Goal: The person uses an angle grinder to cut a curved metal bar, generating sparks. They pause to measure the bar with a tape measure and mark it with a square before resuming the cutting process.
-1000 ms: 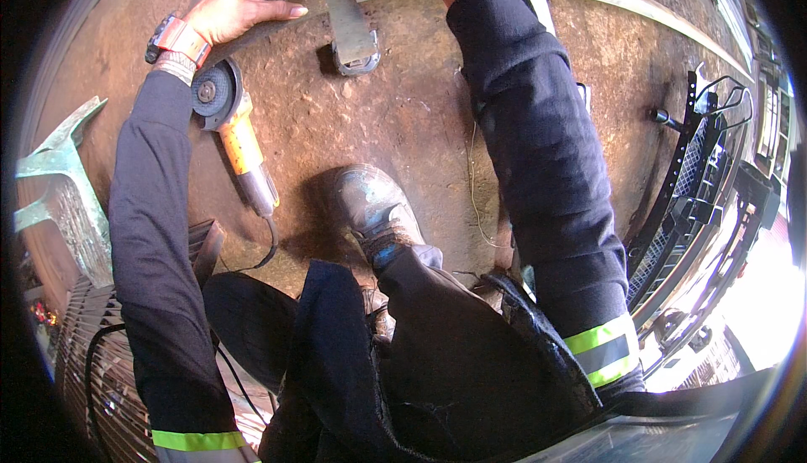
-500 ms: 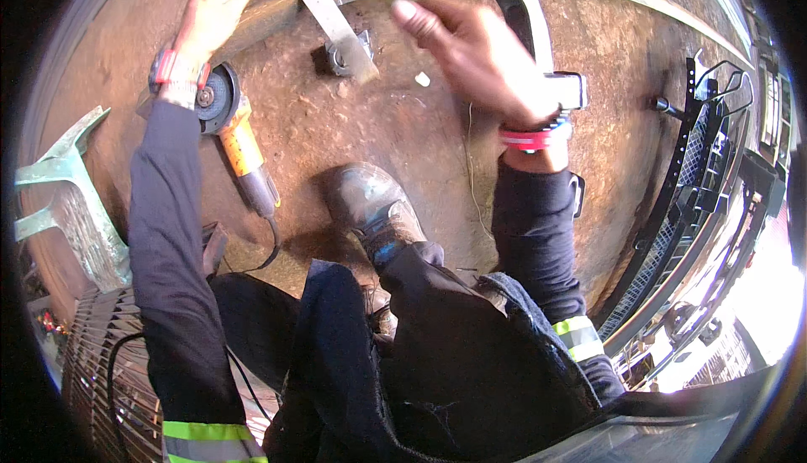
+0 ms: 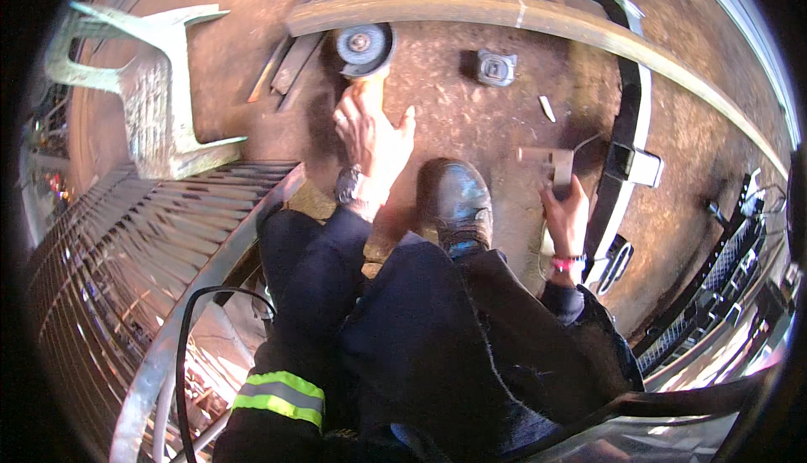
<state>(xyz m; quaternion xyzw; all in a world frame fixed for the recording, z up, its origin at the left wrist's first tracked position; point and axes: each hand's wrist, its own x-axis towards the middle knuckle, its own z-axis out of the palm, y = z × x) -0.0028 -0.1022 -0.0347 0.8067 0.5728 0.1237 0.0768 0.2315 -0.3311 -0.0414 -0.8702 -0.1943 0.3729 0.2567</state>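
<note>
My left hand is over the orange body of an angle grinder, fingers wrapped on its left side and thumb on the right. The hand hides most of the body. The grinder's disc faces up, close to a long brownish bar with a pale line across it. On the right, my right hand grips an L-shaped metal square, blurred by motion, held away from the bar. Between the hands and the bar lie a tape measure and a small white stick.
A worn pale-green plastic stool lies on its side at left. Near it is a slatted metal grille. Flat metal strips lie by the bar's left end. A black-and-white metal frame stands right of my right hand. My boot rests between my hands.
My left hand has come down from the bar onto the angle grinder. My right hand has moved back and right, and now holds the square, which lay across the tape measure. The view has shifted left.
</note>
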